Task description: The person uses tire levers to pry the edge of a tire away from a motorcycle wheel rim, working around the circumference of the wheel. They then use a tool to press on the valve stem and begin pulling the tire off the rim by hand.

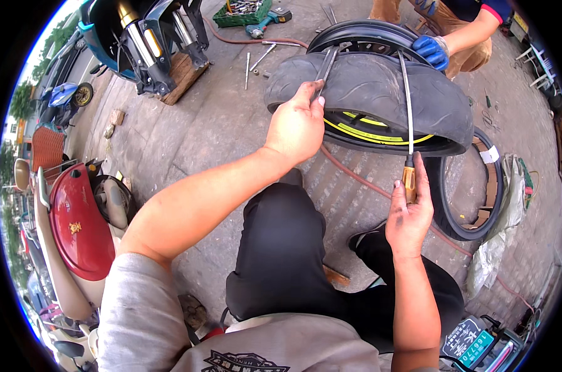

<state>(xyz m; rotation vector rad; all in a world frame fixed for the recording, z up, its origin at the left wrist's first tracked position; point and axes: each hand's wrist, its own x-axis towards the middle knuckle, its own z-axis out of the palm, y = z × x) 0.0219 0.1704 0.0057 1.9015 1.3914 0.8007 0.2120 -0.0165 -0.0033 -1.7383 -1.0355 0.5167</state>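
A black motorcycle tire (367,87) stands partly off a black wheel rim (380,131) with yellow stripes. My left hand (296,127) is closed around a metal tire lever (328,62), whose far end reaches the wheel's upper edge. In my right hand (411,217) is the amber handle of a long screwdriver (409,111). Its shaft lies across the tire, and the tip meets the far edge by the rim. Another person's blue-gloved hand (431,53) rests on the wheel's far right side.
Another tire (470,229) lies at right beside a crumpled plastic sheet (498,223). A red hose (355,177) runs under the wheel. Wrenches (265,56), a cordless drill (268,23) and a green tool crate (240,15) lie behind. Motorcycle forks (146,40) stand far left; a red scooter (82,223) is nearer.
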